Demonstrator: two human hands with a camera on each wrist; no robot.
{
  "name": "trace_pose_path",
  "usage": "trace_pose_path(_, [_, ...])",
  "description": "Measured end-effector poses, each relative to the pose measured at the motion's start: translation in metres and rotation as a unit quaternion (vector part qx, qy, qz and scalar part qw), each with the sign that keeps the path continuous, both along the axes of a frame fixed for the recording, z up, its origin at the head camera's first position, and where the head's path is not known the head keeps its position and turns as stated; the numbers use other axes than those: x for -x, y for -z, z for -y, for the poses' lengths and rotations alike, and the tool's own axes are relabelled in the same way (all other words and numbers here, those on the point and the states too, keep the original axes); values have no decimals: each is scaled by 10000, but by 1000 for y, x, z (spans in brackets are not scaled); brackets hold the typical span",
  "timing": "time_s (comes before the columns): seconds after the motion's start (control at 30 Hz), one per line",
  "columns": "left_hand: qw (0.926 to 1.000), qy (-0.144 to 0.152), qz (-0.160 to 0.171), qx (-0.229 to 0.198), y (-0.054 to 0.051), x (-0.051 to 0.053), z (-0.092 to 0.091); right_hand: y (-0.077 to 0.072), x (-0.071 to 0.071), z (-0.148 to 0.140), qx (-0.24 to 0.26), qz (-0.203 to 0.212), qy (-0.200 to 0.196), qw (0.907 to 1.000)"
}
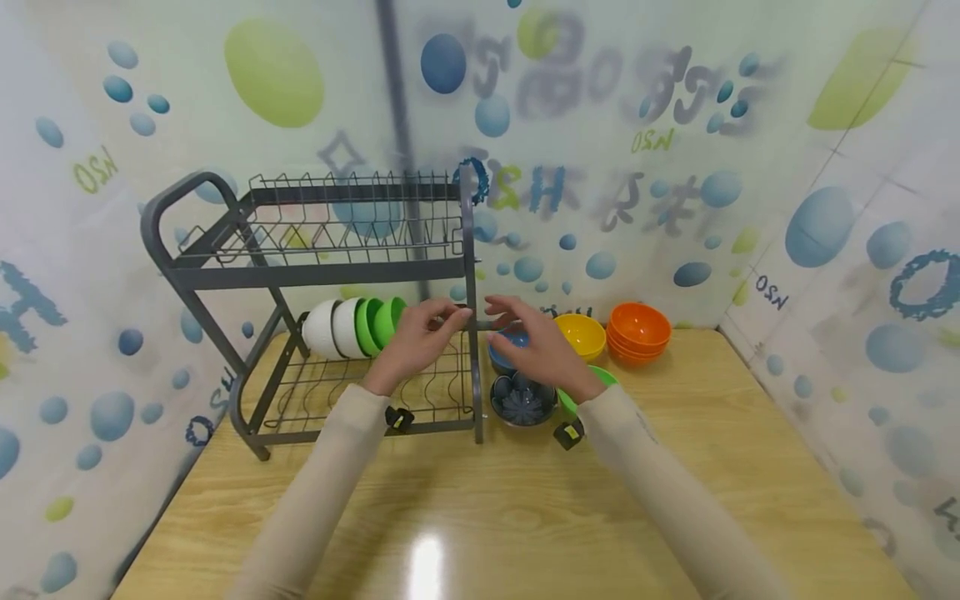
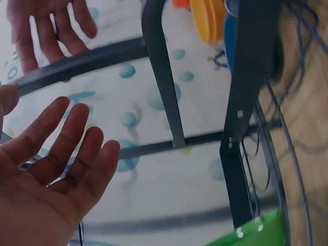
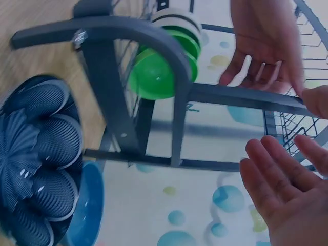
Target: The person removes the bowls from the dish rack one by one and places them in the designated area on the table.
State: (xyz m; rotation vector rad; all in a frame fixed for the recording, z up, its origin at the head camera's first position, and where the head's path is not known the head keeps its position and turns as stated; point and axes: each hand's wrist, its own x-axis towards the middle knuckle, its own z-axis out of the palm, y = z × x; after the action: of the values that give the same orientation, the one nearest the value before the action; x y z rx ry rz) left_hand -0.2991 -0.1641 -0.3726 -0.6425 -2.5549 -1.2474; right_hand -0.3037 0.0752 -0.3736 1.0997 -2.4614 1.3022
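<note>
A dark metal two-tier dish rack stands on the table. My left hand is at the inner side of its right end post, fingers relaxed and holding nothing. Just outside that post, my right hand is held with fingers loosely bent and apart, also holding nothing. In the left wrist view the left palm faces the rack's side bar. Whether either thumb touches the bar cannot be told. White bowls and green bowls stand on edge in the lower tier.
Right of the rack are a dark ribbed bowl, a blue bowl, a yellow bowl, stacked orange bowls and a green bowl partly hidden by my right wrist. A patterned wall covering rises behind the wooden table.
</note>
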Motion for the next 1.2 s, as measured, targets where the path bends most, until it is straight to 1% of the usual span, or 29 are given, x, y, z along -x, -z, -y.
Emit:
trace_pose_path(0.13, [9980,75,-47,623,-7,1,15,-8,3,10,359,150,-18,9992])
trace_pose_path(0.17, [9969,112,-78,775,-9,2,18,-11,3,12,416,192,3,9989])
trace_pose_path(0.23, [9929,97,-176,1175,-12,5,23,-16,3,16,521,328,34,9981])
trace_pose_path(0.33, [9826,12,-344,1827,-14,10,29,-22,4,22,610,485,120,9969])
trace_pose_path(0.47, [9621,-194,-489,2675,-15,15,37,-26,5,30,735,512,222,9957])
trace_pose_path(0.53, [9491,-223,-593,3086,-15,18,40,-27,6,34,806,465,303,9952])
trace_pose_path(0.6, [9328,-190,-691,3531,-14,20,44,-28,6,36,890,386,343,9947])
trace_pose_path(0.67, [9122,-123,-773,4022,-12,23,46,-29,7,38,960,284,366,9943])
trace_pose_path(0.7, [9010,-98,-772,4267,-10,25,48,-29,7,38,988,243,370,9941])
trace_pose_path(0.73, [8914,-64,-735,4471,-8,27,48,-29,7,39,1001,192,374,9941])
trace_pose_path(0.8, [8739,22,-654,4816,-5,30,49,-29,7,39,1029,121,351,9940])
trace_pose_path(0.83, [8663,65,-590,4959,-4,31,50,-29,6,39,1035,93,345,9940])
trace_pose_path(0.93, [8514,210,-388,5227,-1,31,52,-29,6,40,1050,49,323,9939])
trace_pose_path(0.97, [8462,248,-365,5311,-1,31,52,-29,6,40,1052,44,313,9940])
trace_pose_path(1.03, [8334,291,-379,5507,0,30,52,-29,6,40,1057,40,294,9940])
trace_pose_path(1.07, [8275,302,-421,5590,1,30,51,-29,6,40,1055,44,297,9940])
trace_pose_path(1.1, [8191,312,-509,5706,2,30,51,-28,6,40,1058,44,299,9939])
trace_pose_path(1.17, [8040,299,-751,5892,4,30,51,-28,6,40,1082,57,284,9937])
trace_pose_path(1.2, [7979,290,-848,5961,5,31,51,-28,7,40,1089,47,279,9936])
